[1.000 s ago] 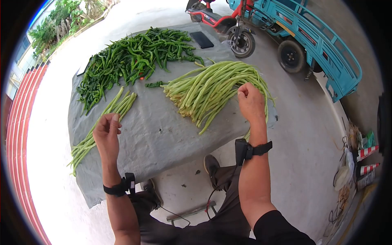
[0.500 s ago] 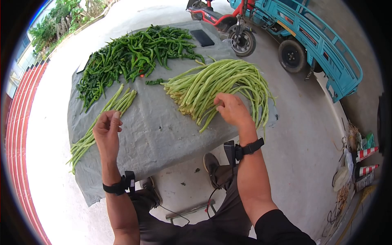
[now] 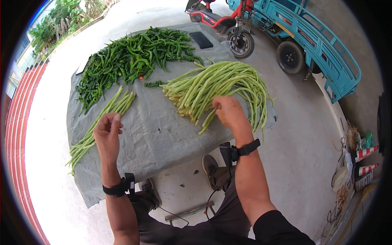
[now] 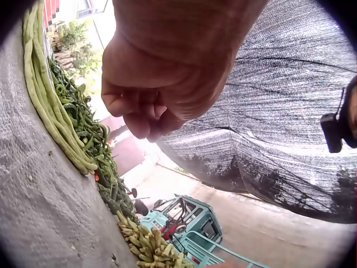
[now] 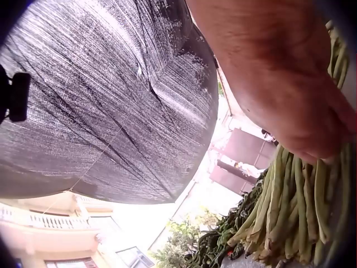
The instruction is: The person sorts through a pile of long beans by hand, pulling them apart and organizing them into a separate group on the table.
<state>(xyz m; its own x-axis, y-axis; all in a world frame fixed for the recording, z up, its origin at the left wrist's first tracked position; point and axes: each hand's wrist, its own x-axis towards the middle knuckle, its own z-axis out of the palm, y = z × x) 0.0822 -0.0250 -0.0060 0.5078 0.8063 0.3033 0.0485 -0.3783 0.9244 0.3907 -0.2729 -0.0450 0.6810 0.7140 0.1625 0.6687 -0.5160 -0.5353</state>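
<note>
Long green beans lie in a large pile on the right half of the grey cloth. At the pile's near edge my right hand pinches a bean between thumb and fingers; the right wrist view shows this hand low over the beans, its fingertips partly hidden. Over the near side of a smaller bean bundle on the left, my left hand hovers with loosely bent fingers. Nothing shows in this hand in the left wrist view, where the bundle lies beside it.
Green peppers are heaped across the back of the grey cloth, with a black phone at their right. Beyond the cloth stand a red scooter and a blue cargo tricycle. Both shoes are below the near edge.
My right hand has moved left from the right side of the large pile to its near edge, and its fingers have closed on a bean. My left hand has barely moved.
</note>
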